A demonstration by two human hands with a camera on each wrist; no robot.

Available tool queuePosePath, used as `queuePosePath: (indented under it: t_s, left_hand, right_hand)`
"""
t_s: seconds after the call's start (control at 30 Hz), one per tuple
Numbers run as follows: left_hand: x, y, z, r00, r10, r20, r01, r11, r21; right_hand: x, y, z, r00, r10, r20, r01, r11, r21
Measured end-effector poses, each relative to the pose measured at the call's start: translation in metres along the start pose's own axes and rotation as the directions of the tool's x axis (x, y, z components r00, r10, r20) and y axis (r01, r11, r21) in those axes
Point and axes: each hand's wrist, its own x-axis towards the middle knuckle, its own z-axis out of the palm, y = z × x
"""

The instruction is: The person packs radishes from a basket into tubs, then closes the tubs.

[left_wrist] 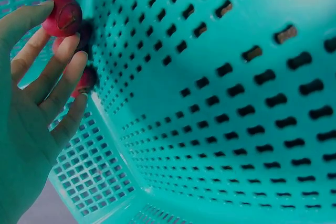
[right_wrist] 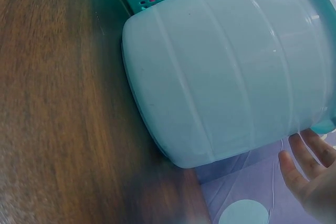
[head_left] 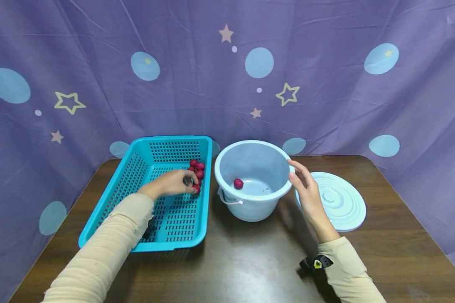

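Note:
My left hand (head_left: 174, 182) reaches down into the turquoise slotted basket (head_left: 206, 210). Between thumb and fingers it pinches a small round red radish (left_wrist: 64, 18), beside the basket's right wall. Several more radishes (head_left: 199, 166) lie together just beyond that hand, partly hidden by the fingers in the left wrist view. To the right stands a pale blue bucket (head_left: 250, 210), upright, with one radish (head_left: 238, 184) on its bottom. My right hand (head_left: 307, 189) touches the bucket's right rim with its fingertips, fingers loosely extended, and the outer wall shows beside them in the right wrist view.
A round pale blue lid (head_left: 345, 206) lies flat on the brown wooden table (head_left: 235, 269), right of the bucket and partly behind the right hand. The bucket's handle (head_left: 229, 201) hangs down at its left front. A purple patterned curtain (head_left: 197, 84) closes off the back.

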Motion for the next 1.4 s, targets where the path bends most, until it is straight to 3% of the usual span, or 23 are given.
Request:
queuePosePath:
  t_s: [0.4,0.77,1.4]
  left_hand:
    - [-0.015,0.002,-0.024,0.993,0.047,-0.107,-0.052,0.997,-0.05]
    - [-0.031,0.014,-0.045,0.977,0.084,-0.197,-0.105,0.989,-0.103]
    - [-0.034,0.037,-0.058,0.959,0.141,-0.246,-0.175,0.977,-0.121]
  right_hand:
    - [0.0,0.001,0.0,1.0,-0.011,-0.001,0.011,1.0,0.009]
    - [0.0,0.001,0.001,1.0,-0.012,-0.005,0.012,1.0,0.014]
    - [-0.002,-0.001,0.002,1.0,-0.006,-0.009,0.006,0.999,0.053]
